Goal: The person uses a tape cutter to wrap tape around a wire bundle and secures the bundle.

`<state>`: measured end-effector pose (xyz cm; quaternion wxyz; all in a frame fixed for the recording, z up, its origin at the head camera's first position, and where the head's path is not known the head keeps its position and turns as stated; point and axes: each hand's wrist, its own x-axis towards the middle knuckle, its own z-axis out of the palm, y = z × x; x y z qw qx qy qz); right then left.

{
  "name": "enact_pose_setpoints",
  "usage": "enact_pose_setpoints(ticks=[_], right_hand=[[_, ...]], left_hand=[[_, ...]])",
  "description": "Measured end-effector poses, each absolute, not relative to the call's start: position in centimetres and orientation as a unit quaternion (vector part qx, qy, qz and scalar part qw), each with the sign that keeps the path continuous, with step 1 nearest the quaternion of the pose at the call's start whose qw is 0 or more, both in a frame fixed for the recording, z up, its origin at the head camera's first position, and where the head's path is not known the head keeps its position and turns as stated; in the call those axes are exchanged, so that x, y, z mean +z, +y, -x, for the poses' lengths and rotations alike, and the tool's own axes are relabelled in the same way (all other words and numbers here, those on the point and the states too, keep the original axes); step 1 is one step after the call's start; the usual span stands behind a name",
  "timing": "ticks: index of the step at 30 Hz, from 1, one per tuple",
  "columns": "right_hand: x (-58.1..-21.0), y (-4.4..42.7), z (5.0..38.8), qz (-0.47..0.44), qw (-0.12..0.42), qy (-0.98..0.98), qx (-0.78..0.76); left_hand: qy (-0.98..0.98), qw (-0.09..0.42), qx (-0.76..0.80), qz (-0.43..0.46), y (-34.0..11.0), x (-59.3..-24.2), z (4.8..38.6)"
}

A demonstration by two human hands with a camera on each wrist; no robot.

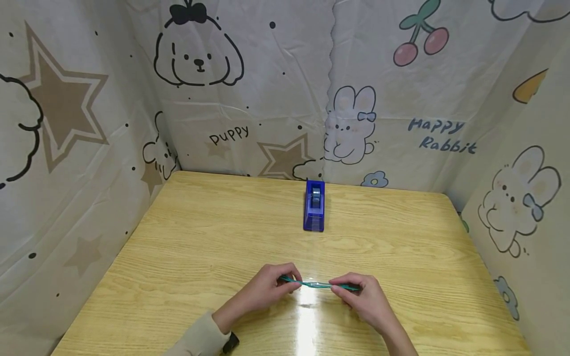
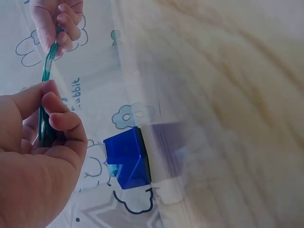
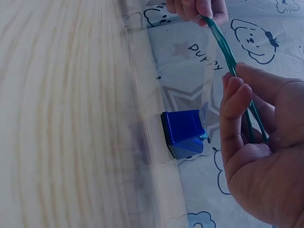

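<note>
Between my two hands stretches a thin bundle of green strands (image 1: 317, 285), like folded cord or wire; its exact kind is unclear. My left hand (image 1: 269, 288) pinches its left end between thumb and fingers. At the right end, the thumb and fingers of my right hand (image 1: 364, 300) pinch it too. A looped end of the strands (image 3: 251, 118) shows inside the right palm. A pale, see-through strip (image 3: 208, 71), apparently clear tape, hangs by the middle of the bundle. The bundle is held above the table, nearly level.
A blue tape dispenser (image 1: 314, 222) with a clear roll stands near the back edge of the wooden table (image 1: 213, 217), beyond my hands. Printed cloth (image 1: 267, 89) hangs behind and along both sides. Light reflects off the tabletop below the hands.
</note>
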<state>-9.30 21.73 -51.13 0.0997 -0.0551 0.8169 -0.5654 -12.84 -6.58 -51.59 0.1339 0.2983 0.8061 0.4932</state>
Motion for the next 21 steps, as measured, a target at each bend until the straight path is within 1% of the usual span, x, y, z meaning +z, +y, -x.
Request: enact_pose_setpoints(ticks=[6, 11, 17, 21], right_hand=[[-51.09, 21.74, 9.24, 0.057, 0.109, 0.809, -0.575], [-51.02, 21.82, 9.11, 0.061, 0.105, 0.802, -0.585], [-51.14, 21.88, 9.18, 0.06, 0.108, 0.79, -0.601], [-51.28, 21.95, 9.29, 0.059, 0.11, 0.786, -0.605]], left_hand=[[0.797, 0.158, 0.512, -0.278, -6.67, -51.32, 12.82], [0.798, 0.165, 0.51, -0.277, -6.74, -51.29, 12.88], [0.795, 0.166, 0.511, -0.28, -6.74, -51.53, 12.92], [0.805, 0.152, 0.501, -0.279, -6.68, -51.53, 12.83]])
